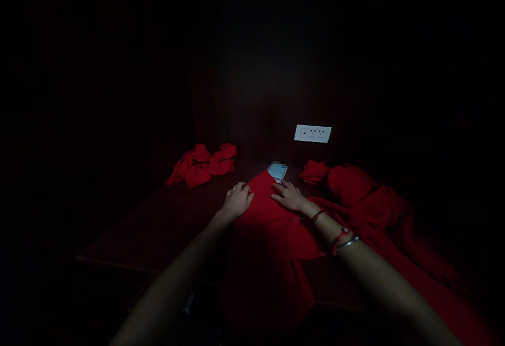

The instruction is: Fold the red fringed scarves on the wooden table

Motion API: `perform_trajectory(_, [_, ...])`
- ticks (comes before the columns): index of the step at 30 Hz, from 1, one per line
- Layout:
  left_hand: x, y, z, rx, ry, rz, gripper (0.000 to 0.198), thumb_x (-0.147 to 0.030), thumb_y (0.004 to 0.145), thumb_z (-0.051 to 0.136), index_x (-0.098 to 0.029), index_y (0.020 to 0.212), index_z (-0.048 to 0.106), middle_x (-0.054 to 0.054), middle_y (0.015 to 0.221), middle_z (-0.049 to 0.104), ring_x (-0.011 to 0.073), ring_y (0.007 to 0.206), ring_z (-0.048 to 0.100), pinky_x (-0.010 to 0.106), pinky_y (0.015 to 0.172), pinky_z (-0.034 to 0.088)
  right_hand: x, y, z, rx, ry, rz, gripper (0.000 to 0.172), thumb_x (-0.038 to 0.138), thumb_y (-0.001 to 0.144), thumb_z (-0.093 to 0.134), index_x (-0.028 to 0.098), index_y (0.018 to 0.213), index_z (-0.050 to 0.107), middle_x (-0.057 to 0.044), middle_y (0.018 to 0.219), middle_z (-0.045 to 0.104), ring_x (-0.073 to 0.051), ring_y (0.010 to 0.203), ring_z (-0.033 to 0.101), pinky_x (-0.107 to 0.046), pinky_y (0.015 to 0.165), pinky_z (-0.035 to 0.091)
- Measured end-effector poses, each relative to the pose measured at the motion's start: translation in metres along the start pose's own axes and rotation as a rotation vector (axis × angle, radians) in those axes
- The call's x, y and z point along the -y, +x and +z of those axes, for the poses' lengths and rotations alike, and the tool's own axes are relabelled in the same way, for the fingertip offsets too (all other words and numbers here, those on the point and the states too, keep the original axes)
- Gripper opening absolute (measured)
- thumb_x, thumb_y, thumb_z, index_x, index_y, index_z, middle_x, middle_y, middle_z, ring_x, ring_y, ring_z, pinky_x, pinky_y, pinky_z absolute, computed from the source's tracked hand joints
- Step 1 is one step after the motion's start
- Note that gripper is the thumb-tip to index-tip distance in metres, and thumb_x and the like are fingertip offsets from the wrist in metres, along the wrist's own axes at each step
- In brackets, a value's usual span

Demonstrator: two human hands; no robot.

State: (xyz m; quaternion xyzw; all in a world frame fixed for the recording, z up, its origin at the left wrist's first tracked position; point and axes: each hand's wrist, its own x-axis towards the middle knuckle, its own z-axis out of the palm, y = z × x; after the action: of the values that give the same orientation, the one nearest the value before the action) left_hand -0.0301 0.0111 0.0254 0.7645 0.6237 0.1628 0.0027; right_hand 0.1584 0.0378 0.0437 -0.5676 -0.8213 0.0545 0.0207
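Observation:
A red cloth (264, 204) lies on the dark table, narrowing to a folded point at its far end, and its near part hangs over the front edge. At the cloth's left edge, my left hand (238, 200) has its fingers curled, closed on the fabric. My right hand (290, 197) rests on the right side of the cloth with fingers stretched out. Just beyond the folded point lies a phone-like object with a lit, light screen (279, 171), partly covered by the cloth. Deep shadow hides much of the near cloth.
Crumpled red fabric (203, 164) lies at the back left of the table (138, 235). A larger red heap (363, 193) stretches along the right side towards me. On the back wall is a white socket plate (313, 133). The surroundings are very dark.

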Motion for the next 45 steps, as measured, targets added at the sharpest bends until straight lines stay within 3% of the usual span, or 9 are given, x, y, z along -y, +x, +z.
perform_trajectory(3, [0.005, 0.017, 0.005, 0.021, -0.050, -0.020, 0.044, -0.040, 0.083, 0.025, -0.017, 0.119, 0.036, 0.008, 0.132, 0.026, 0.0206, 0.120, 0.025, 0.036, 0.093, 0.028, -0.004, -0.004, 0.007, 0.008, 0.018, -0.013, 0.063, 0.062, 0.075, 0.015, 0.030, 0.130, 0.016, -0.008, 0.137, 0.012, -0.031, 0.123, 0.011, -0.050, 0.092, 0.017])
perform_trajectory(8, [0.009, 0.024, 0.018, 0.321, -0.019, -0.038, 0.060, -0.054, 0.079, 0.016, -0.022, 0.129, 0.021, 0.001, 0.137, 0.013, 0.0261, 0.124, 0.009, 0.052, 0.096, 0.010, 0.003, -0.011, 0.015, 0.188, -0.026, 0.070, 0.076, 0.070, 0.068, 0.013, 0.028, 0.131, 0.009, -0.011, 0.137, 0.010, -0.033, 0.122, 0.007, -0.050, 0.094, 0.011])
perform_trajectory(11, [0.007, 0.021, 0.020, 0.236, 0.026, -0.092, 0.063, -0.054, 0.078, 0.014, -0.017, 0.129, 0.022, 0.003, 0.136, 0.014, 0.0269, 0.124, 0.008, 0.054, 0.095, 0.008, 0.010, -0.003, 0.003, 0.257, -0.078, 0.095, 0.084, 0.071, 0.066, 0.022, 0.020, 0.132, 0.013, -0.015, 0.136, 0.014, -0.033, 0.122, 0.011, -0.048, 0.093, 0.017])
perform_trajectory(15, [0.006, 0.016, 0.017, 0.043, 0.073, -0.032, 0.058, -0.043, 0.082, 0.013, -0.011, 0.130, 0.018, 0.005, 0.137, 0.011, 0.0199, 0.125, 0.004, 0.045, 0.099, 0.009, 0.021, 0.027, -0.011, 0.006, -0.124, -0.133, 0.065, 0.052, 0.078, 0.024, 0.012, 0.130, 0.021, -0.013, 0.136, 0.016, -0.025, 0.123, 0.013, -0.041, 0.096, 0.018])
perform_trajectory(21, [0.005, 0.007, 0.010, 0.310, 0.057, -0.203, 0.070, -0.056, 0.076, 0.013, -0.011, 0.130, 0.018, 0.007, 0.137, 0.008, 0.0265, 0.124, 0.005, 0.051, 0.096, 0.007, 0.020, 0.075, 0.006, 0.069, -0.213, -0.236, 0.058, 0.043, 0.082, 0.019, 0.012, 0.131, 0.018, -0.008, 0.136, 0.016, -0.019, 0.124, 0.013, -0.040, 0.100, 0.007])
perform_trajectory(29, [-0.002, 0.003, 0.005, 0.294, 0.072, -0.300, 0.075, -0.059, 0.074, 0.012, -0.009, 0.130, 0.018, 0.006, 0.136, 0.011, 0.0262, 0.125, 0.002, 0.052, 0.097, 0.001, 0.018, 0.096, 0.002, 0.135, -0.355, -0.165, 0.061, 0.049, 0.080, 0.019, 0.012, 0.129, 0.024, -0.008, 0.135, 0.019, -0.020, 0.124, 0.013, -0.042, 0.099, -0.006])
perform_trajectory(35, [0.028, 0.004, -0.006, 0.117, 0.037, -0.461, 0.067, -0.050, 0.080, 0.004, -0.008, 0.129, 0.023, 0.008, 0.136, 0.014, 0.0266, 0.124, 0.006, 0.051, 0.097, 0.009, 0.007, 0.055, -0.007, -0.159, -0.187, -0.211, 0.062, 0.047, 0.082, 0.012, 0.008, 0.129, 0.023, -0.012, 0.134, 0.022, -0.020, 0.124, 0.014, -0.042, 0.100, 0.004])
perform_trajectory(39, [0.033, 0.004, -0.010, -0.034, 0.038, -0.462, 0.063, -0.045, 0.082, 0.004, -0.007, 0.128, 0.023, 0.012, 0.135, 0.018, 0.0281, 0.124, 0.008, 0.051, 0.096, 0.014, -0.012, -0.004, -0.001, -0.099, -0.061, -0.204, 0.064, 0.053, 0.080, 0.010, 0.014, 0.131, 0.017, -0.008, 0.136, 0.016, -0.020, 0.124, 0.011, -0.043, 0.099, 0.010])
perform_trajectory(45, [0.002, 0.001, 0.011, 0.221, -0.060, 0.200, 0.060, -0.053, 0.080, 0.016, -0.019, 0.130, 0.017, 0.002, 0.137, 0.014, 0.0189, 0.125, 0.008, 0.040, 0.098, 0.015, -0.019, -0.059, 0.028, 0.024, -0.002, -0.105, 0.065, 0.058, 0.078, 0.010, 0.021, 0.132, 0.014, -0.008, 0.137, 0.011, -0.022, 0.124, 0.008, -0.046, 0.097, 0.012])
